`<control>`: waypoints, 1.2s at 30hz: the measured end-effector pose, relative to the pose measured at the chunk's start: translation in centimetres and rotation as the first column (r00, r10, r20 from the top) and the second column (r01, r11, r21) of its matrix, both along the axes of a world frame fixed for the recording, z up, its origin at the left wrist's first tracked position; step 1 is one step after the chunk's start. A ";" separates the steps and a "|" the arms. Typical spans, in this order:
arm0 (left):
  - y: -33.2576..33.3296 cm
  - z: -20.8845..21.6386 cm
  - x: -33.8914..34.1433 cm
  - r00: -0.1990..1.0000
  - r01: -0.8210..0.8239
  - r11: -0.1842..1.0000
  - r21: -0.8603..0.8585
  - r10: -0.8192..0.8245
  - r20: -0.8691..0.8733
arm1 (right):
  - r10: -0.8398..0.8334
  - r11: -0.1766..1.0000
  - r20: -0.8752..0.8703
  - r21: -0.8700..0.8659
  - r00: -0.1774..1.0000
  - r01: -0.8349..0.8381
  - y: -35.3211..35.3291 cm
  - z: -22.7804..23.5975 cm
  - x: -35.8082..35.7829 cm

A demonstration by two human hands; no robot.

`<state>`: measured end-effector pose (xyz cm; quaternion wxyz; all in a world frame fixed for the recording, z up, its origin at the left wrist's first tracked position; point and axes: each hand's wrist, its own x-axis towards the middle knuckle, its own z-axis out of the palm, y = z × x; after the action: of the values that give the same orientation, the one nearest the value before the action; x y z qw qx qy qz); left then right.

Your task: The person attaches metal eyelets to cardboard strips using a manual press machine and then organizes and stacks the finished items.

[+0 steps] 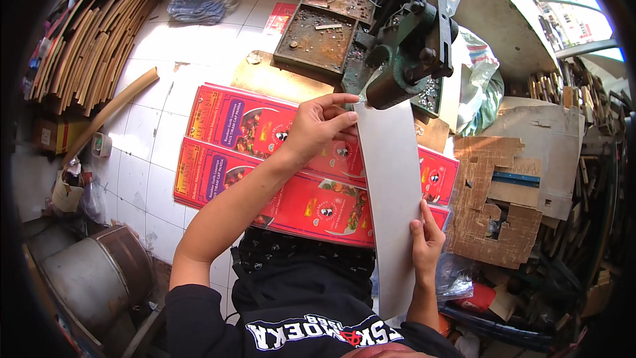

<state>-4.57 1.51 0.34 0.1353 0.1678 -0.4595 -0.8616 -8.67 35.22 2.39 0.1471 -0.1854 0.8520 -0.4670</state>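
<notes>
A long grey cardboard strip runs from my lap up to a dark green press machine. My left hand pinches the strip's upper left edge, just under the machine's head. Lower down, my right hand grips the strip's right edge. The strip's top end sits at the machine's jaw. Beneath the strip lie two stacks of flat red printed cartons on the floor in front of my knees.
A rusty metal tray with small metal parts stands behind the machine. Wooden slats lean at the left, a metal drum sits at the lower left, and cut brown cardboard and scrap lie at the right. White floor tiles show at the left.
</notes>
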 end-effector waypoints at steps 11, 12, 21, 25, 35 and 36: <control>0.1 0.2 0.0 1.000 -0.003 1.000 -0.006 0.003 0.028 | 0.034 0.998 0.081 0.046 0.996 -0.038 0.3 0.6 0.0; 0.1 0.2 0.0 1.000 -0.002 1.000 -0.003 0.002 0.029 | 0.035 0.998 0.069 0.046 0.997 -0.038 0.2 0.6 0.0; 0.2 0.3 0.1 1.000 -0.003 1.000 -0.006 0.003 0.025 | 0.038 0.998 0.045 0.048 0.998 -0.040 0.3 0.5 0.0; 0.2 0.3 0.1 0.999 -0.003 1.000 0.003 0.003 0.034 | 0.020 1.000 0.000 0.020 1.000 -0.020 0.1 0.1 0.0; 0.1 0.3 0.0 0.999 -0.004 1.000 0.003 0.003 0.034 | 0.022 1.000 -0.050 -0.019 0.999 -0.023 0.0 -0.3 -0.1; 0.1 0.4 0.0 0.999 -0.004 1.000 0.006 0.004 0.043 | 0.021 1.000 -0.043 -0.017 0.999 -0.022 -0.1 -0.2 -0.1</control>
<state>-4.57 1.62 0.69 0.1264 0.1878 -0.4593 -0.8589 -8.79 35.10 2.21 0.1323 -0.2058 0.8488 -0.4687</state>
